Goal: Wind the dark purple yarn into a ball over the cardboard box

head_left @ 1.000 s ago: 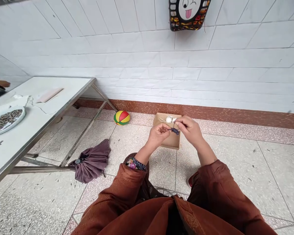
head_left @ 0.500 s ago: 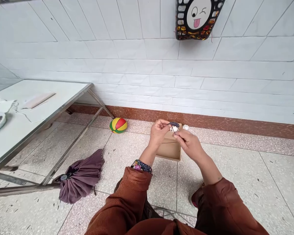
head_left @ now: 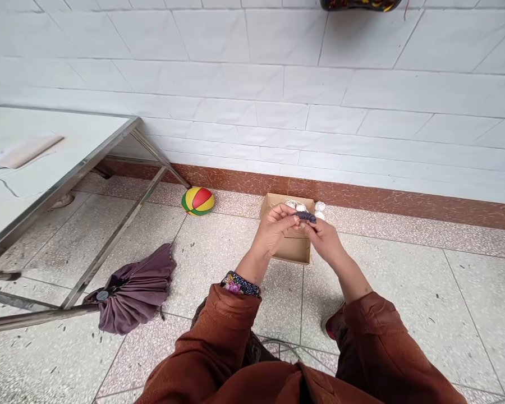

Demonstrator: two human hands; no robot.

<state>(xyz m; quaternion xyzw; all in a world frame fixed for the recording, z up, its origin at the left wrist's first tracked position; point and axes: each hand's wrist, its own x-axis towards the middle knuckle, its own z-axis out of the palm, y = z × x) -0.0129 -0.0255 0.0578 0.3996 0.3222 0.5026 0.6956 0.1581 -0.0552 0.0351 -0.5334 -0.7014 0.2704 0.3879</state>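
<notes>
Between my hands is a small dark grey-blue coiled piece that looks like knitted or crocheted yarn (head_left: pixel 306 216). My left hand (head_left: pixel 276 225) pinches its left end between thumb and fingers. My right hand (head_left: pixel 321 238) is closed at its lower right side, fingertips close to the left ones. Whether a thin tool or thread is also in the right fingers cannot be made out. Below and behind the hands an open cardboard box (head_left: pixel 297 251) sits on the floor, with balls of white yarn (head_left: pixel 300 207) in its far part.
More white balls (head_left: pixel 320 207) lie beside the box by the wall. Left of it are a striped ball (head_left: pixel 198 201) and a purple folded umbrella (head_left: pixel 137 294). A metal-framed table (head_left: pixel 79 148) stands at left, and a black basket (head_left: pixel 359 4) hangs on the wall above.
My view has tilted down and shifted slightly right. The right hand has come up closer to the left, and the thin dark strand seen between them earlier is now hidden.
</notes>
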